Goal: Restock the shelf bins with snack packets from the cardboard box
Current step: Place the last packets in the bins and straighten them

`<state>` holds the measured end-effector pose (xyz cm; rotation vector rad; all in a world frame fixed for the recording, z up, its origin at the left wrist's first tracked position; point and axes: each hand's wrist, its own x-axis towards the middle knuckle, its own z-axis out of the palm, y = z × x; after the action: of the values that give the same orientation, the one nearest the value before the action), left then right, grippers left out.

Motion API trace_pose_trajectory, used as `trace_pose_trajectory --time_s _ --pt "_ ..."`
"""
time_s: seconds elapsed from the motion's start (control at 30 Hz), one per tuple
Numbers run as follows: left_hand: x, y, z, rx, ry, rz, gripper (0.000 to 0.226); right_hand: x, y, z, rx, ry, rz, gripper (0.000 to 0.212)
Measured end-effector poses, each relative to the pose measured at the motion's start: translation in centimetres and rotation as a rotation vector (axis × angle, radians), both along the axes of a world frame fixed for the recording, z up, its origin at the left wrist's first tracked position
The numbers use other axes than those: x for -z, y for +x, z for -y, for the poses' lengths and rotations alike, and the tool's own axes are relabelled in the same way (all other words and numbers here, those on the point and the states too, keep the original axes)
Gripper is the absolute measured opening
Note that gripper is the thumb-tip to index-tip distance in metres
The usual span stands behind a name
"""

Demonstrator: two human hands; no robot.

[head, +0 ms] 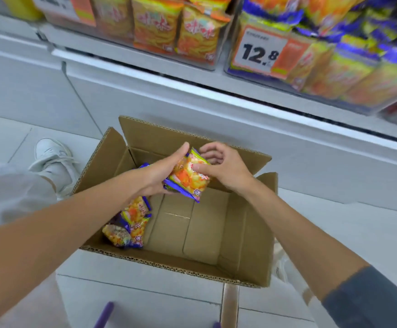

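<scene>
An open cardboard box [251, 245] stands on the floor below the shelf. Above it both hands hold a small stack of orange-and-purple snack packets [189, 177]. My left hand [162, 172] grips the stack from the left and underneath. My right hand [221, 165] pinches its top packet from the right, thumb on the front. Several more packets [130, 224] lie in the box's left corner. A clear shelf bin [330, 67] with purple-and-yellow packets sits at upper right. Another bin [176, 31] with orange packets is at upper middle.
A price tag reading 12.8 [260, 52] hangs on the right bin. The white shelf base [192, 100] runs behind the box. A white shoe [53, 162] and a light trouser leg are left of the box. A purple object [104, 314] shows at the bottom edge.
</scene>
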<state>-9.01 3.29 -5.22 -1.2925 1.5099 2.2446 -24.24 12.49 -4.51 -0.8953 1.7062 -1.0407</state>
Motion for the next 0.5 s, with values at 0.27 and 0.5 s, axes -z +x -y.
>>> trace_pose_trajectory --time_s 0.27,0.5 --pt "-10.6 -5.8 -0.2 -0.236 -0.394 -0.178 0.040 -11.1 -1.6 -1.7 0.253 -0.184 -0.067 0.085" --pt "-19.5 -11.7 0.2 -0.366 -0.533 -0.468 0.037 -18.2 -6.7 -2.0 0.375 -0.442 -0.027 0.059"
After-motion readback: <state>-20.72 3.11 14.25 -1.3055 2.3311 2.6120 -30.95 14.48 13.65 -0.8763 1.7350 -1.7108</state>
